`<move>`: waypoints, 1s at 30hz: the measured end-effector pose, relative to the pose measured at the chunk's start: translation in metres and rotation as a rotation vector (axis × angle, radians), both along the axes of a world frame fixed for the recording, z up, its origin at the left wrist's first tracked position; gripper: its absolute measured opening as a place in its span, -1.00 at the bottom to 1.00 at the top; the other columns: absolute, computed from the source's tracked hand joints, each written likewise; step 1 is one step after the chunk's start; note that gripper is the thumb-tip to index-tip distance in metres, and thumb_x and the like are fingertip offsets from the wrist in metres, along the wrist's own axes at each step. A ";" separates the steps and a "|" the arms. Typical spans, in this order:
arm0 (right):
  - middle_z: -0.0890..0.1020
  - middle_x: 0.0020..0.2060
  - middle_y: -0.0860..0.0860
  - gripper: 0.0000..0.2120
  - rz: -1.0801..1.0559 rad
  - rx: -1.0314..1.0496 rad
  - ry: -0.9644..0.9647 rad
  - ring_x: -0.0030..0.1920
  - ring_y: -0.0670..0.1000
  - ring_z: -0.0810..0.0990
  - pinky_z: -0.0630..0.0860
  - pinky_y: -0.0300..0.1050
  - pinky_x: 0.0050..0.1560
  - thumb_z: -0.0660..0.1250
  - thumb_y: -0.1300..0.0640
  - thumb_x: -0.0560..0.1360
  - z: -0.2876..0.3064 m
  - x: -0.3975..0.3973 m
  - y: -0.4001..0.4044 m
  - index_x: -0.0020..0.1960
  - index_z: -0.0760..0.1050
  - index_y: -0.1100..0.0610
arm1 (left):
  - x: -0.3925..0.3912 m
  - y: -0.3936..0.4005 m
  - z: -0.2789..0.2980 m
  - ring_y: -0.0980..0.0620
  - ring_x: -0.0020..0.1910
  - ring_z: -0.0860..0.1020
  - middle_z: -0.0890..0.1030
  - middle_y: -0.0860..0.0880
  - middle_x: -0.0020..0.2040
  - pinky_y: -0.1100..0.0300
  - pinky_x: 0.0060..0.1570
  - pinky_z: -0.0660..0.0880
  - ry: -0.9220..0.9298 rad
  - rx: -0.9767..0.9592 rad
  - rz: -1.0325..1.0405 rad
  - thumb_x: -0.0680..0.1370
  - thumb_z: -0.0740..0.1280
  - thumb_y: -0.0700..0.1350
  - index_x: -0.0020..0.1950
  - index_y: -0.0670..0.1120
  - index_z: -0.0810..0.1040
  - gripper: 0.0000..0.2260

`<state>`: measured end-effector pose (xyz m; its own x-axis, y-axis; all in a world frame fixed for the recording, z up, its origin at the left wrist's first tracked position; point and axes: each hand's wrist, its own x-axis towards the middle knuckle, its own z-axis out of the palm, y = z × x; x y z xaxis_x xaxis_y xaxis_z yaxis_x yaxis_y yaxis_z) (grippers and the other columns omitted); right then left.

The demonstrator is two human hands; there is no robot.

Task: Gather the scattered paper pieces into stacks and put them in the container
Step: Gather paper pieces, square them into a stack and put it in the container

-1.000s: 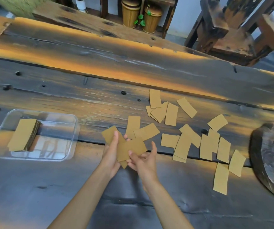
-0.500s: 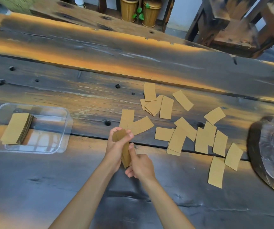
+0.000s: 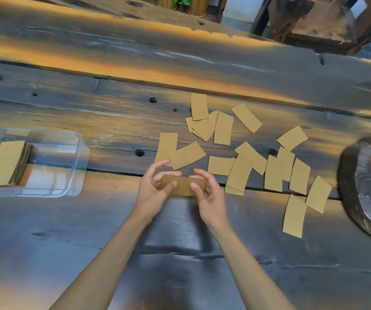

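Observation:
A small stack of tan paper pieces [image 3: 182, 186] lies lengthwise between my hands, just above the table. My left hand [image 3: 152, 193] grips its left end and my right hand [image 3: 210, 198] grips its right end. Several loose tan paper pieces [image 3: 247, 157] lie scattered on the dark wooden table beyond and to the right of my hands. At the left stands a clear plastic container [image 3: 77, 168] with a neat stack of paper pieces [image 3: 9, 163] resting in its left half.
The table is made of rough dark planks [image 3: 113, 121] with holes and a gap running across. A dark round wooden slab [image 3: 368, 186] sits at the right edge. Wooden furniture [image 3: 314, 25] and woven baskets [image 3: 197, 5] stand behind the table.
The fanned pieces in my hands were squared into one stack, first held upright, now turned lengthwise with one hand at each end. The view has shifted slightly.

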<state>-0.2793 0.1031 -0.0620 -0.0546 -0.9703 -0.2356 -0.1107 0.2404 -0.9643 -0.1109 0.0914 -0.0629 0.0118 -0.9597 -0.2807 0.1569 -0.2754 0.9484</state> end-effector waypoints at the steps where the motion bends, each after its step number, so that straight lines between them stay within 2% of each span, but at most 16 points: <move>1: 0.71 0.12 -0.07 -0.68 0.007 -0.020 0.018 0.20 -0.02 0.65 0.54 -0.18 0.22 0.36 0.26 0.61 -0.006 0.000 0.004 0.29 0.54 -0.03 | 0.000 0.001 -0.005 0.02 0.04 0.65 0.73 -0.10 0.04 0.21 0.04 0.57 -0.079 -0.028 -0.023 0.49 0.35 -0.46 0.33 -0.06 0.46 -0.51; 4: 0.68 0.13 -0.03 -0.69 -0.024 -0.054 0.078 0.21 0.01 0.63 0.55 -0.07 0.25 0.31 0.33 0.60 -0.029 0.009 0.018 0.27 0.52 0.04 | -0.012 0.008 -0.019 0.10 0.01 0.62 0.70 -0.06 -0.02 0.29 0.02 0.48 -0.212 -0.058 -0.012 0.49 0.27 -0.29 0.18 -0.08 0.55 -0.71; 6: 0.65 0.12 0.05 -0.74 -0.130 -0.041 0.076 0.19 0.01 0.61 0.56 0.01 0.23 0.29 0.37 0.58 -0.043 0.021 0.026 0.20 0.53 0.11 | -0.026 0.014 -0.026 0.13 -0.05 0.59 0.66 -0.04 -0.07 0.32 0.00 0.45 -0.223 -0.022 0.087 0.62 0.24 -0.17 0.11 -0.11 0.57 -0.86; 7: 0.65 0.08 0.06 -0.81 -0.212 -0.026 0.047 0.15 0.00 0.61 0.56 0.00 0.20 0.30 0.33 0.58 -0.045 0.028 0.027 0.14 0.54 0.15 | -0.033 0.016 -0.030 0.15 -0.09 0.57 0.63 -0.02 -0.10 0.31 -0.02 0.44 -0.253 -0.001 0.153 0.66 0.21 -0.14 0.12 -0.10 0.55 -0.86; 8: 0.66 0.02 0.05 -0.90 -0.296 -0.008 -0.017 0.08 -0.02 0.62 0.56 -0.06 0.14 0.31 0.25 0.58 -0.045 0.035 0.026 0.07 0.55 0.18 | -0.039 0.017 -0.033 0.17 -0.12 0.54 0.60 0.00 -0.10 0.29 -0.04 0.44 -0.286 0.011 0.215 0.68 0.18 -0.14 0.15 -0.09 0.52 -0.85; 10: 0.65 -0.16 0.02 -0.80 -0.487 0.039 -0.137 -0.08 -0.08 0.61 0.54 -0.26 -0.02 0.33 0.06 0.60 -0.042 0.045 0.018 -0.04 0.55 0.21 | -0.050 0.015 -0.034 0.19 -0.14 0.52 0.55 0.04 -0.12 0.28 -0.06 0.44 -0.319 -0.003 0.310 0.69 0.14 -0.19 0.22 -0.08 0.46 -0.83; 12: 0.62 -0.27 -0.04 -0.79 -0.588 0.017 -0.137 -0.14 -0.14 0.61 0.50 -0.37 -0.05 0.28 0.05 0.65 -0.043 0.045 0.010 -0.08 0.55 0.14 | -0.054 0.012 -0.033 0.12 -0.12 0.54 0.53 0.01 -0.15 0.31 -0.02 0.46 -0.330 -0.057 0.346 0.67 0.11 -0.25 0.28 -0.10 0.41 -0.79; 15: 0.61 -0.30 -0.10 -0.85 -0.535 -0.037 -0.101 -0.16 -0.12 0.59 0.52 -0.30 0.00 0.18 0.16 0.70 -0.045 0.044 0.008 0.11 0.53 0.04 | -0.052 0.012 -0.036 -0.01 -0.04 0.55 0.56 -0.10 -0.06 0.16 0.10 0.50 -0.388 -0.087 0.331 0.63 0.07 -0.35 0.24 -0.15 0.43 -0.73; 17: 0.59 -0.30 -0.12 -0.81 -0.490 -0.063 -0.056 -0.19 -0.12 0.58 0.50 -0.30 -0.02 0.13 0.18 0.72 -0.046 0.044 0.010 0.18 0.51 0.04 | -0.050 0.013 -0.038 -0.02 -0.06 0.55 0.57 -0.12 -0.09 0.07 0.07 0.50 -0.417 -0.063 0.328 0.60 0.06 -0.39 0.16 -0.18 0.46 -0.73; 20: 0.56 -0.33 -0.12 -0.82 -0.513 -0.091 -0.003 -0.24 -0.16 0.55 0.47 -0.38 -0.10 0.15 0.14 0.71 -0.047 0.043 0.004 0.15 0.51 -0.05 | -0.052 0.011 -0.038 0.08 -0.21 0.52 0.52 -0.02 -0.25 0.21 -0.09 0.46 -0.426 -0.097 0.323 0.59 0.05 -0.33 0.10 -0.12 0.46 -0.76; 22: 0.54 -0.33 -0.10 -0.84 -0.501 -0.092 0.036 -0.26 -0.16 0.54 0.46 -0.37 -0.14 0.17 0.10 0.71 -0.048 0.041 0.001 0.12 0.52 -0.06 | -0.052 0.010 -0.040 0.12 -0.23 0.50 0.51 0.01 -0.27 0.24 -0.13 0.44 -0.438 -0.098 0.297 0.61 0.06 -0.32 0.09 -0.11 0.45 -0.78; 24: 0.52 -0.34 -0.10 -0.81 -0.463 -0.079 0.089 -0.29 -0.15 0.50 0.44 -0.32 -0.18 0.14 0.11 0.72 -0.050 0.040 0.003 0.09 0.53 -0.01 | -0.049 0.014 -0.044 0.14 -0.22 0.50 0.52 0.03 -0.25 0.24 -0.13 0.43 -0.458 -0.064 0.263 0.63 0.06 -0.33 0.09 -0.12 0.45 -0.78; 26: 0.48 -0.38 -0.09 -0.78 -0.493 -0.065 0.112 -0.33 -0.12 0.46 0.43 -0.21 -0.22 0.12 0.08 0.72 -0.048 0.039 -0.002 0.06 0.54 0.01 | -0.049 0.019 -0.042 0.08 -0.18 0.53 0.55 0.01 -0.22 0.21 -0.10 0.44 -0.433 -0.039 0.215 0.65 0.07 -0.30 0.09 -0.12 0.47 -0.79; 30: 0.47 -0.41 -0.11 -0.76 -0.547 -0.097 0.218 -0.37 -0.06 0.45 0.44 -0.08 -0.27 0.12 -0.02 0.69 -0.028 0.037 -0.018 0.06 0.58 -0.10 | -0.044 0.031 -0.009 0.08 -0.03 0.54 0.58 0.01 -0.05 0.23 0.01 0.45 -0.371 -0.112 0.020 0.63 0.12 -0.17 0.07 -0.07 0.52 -0.81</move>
